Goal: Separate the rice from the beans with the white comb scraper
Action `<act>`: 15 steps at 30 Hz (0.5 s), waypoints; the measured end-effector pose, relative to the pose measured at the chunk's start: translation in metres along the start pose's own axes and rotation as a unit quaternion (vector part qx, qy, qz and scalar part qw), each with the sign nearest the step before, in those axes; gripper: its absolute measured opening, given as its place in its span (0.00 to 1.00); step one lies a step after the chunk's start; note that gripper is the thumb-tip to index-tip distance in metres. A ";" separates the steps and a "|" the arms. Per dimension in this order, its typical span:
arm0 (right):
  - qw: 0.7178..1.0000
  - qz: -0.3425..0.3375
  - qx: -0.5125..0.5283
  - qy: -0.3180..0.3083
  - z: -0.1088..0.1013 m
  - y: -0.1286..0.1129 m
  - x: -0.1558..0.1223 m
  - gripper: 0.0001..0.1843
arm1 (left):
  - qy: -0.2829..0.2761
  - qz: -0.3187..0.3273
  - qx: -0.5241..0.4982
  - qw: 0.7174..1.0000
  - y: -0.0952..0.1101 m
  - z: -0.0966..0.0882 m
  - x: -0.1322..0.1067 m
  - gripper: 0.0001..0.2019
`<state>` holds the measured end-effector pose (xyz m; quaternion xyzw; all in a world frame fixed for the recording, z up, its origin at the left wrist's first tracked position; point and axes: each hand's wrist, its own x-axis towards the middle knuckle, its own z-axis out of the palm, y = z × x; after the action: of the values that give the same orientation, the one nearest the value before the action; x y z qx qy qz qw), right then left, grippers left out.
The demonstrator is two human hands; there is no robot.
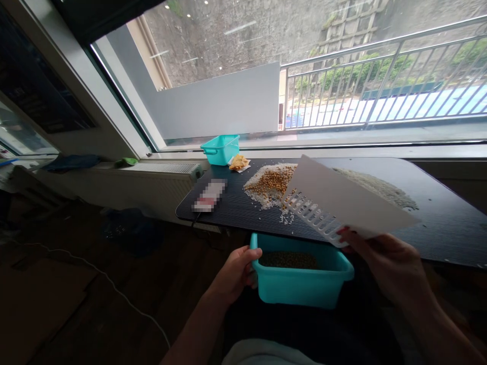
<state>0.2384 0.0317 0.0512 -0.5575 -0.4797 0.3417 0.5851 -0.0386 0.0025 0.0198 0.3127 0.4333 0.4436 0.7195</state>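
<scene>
Hands are both busy, each clamped on its own thing. The left hand [236, 274] grips the left rim of a teal tub [304, 286] sitting low in front of the person, just below the near edge of the dark surface [437, 223], thumb hooked over the rim. Inside the tub there's a layer of small dark greenish beans [289, 260].

The right hand [384, 263] holds a white slotted scoop [342, 200] by its near edge, fingers closed around it. The scoop is tilted, with its slotted end pointing toward 10 o'clock and resting right at the pile of white rice [262, 195] with a patch of yellow-brown beans [272, 183] on top of it. A few loose grains lie scattered by the slots. More rice [384, 188] is spread behind the scoop, out toward 2 o'clock from the tub.

Further back at 11 o'clock, near the window [236, 45], sits a second teal tub [221, 149], with a small heap of yellow stuff on paper [238, 162] just beside it. A blurred flat object [209, 195] lies on the left end of the surface. A white cable [114, 291] runs across the floor at 9 o'clock.
</scene>
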 end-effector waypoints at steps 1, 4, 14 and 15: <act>1.000 -0.004 0.003 -0.016 0.003 0.003 -0.002 0.18 | 0.000 0.000 0.001 1.000 0.000 0.000 0.000 0.26; 0.999 -0.014 -0.010 -0.039 0.016 0.006 -0.007 0.16 | -0.003 0.002 0.005 1.000 -0.001 0.001 0.000 0.27; 0.997 -0.011 -0.069 -0.039 0.022 0.011 -0.002 0.15 | 0.013 -0.005 -0.011 1.000 0.001 0.003 -0.001 0.27; 0.996 -0.015 -0.083 -0.015 0.016 0.014 0.001 0.15 | 0.012 -0.004 -0.010 1.000 0.001 0.003 -0.001 0.26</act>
<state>0.2259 0.0398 0.0364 -0.5918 -0.5231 0.3006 0.5345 -0.0365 0.0016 0.0228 0.2983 0.4391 0.4485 0.7191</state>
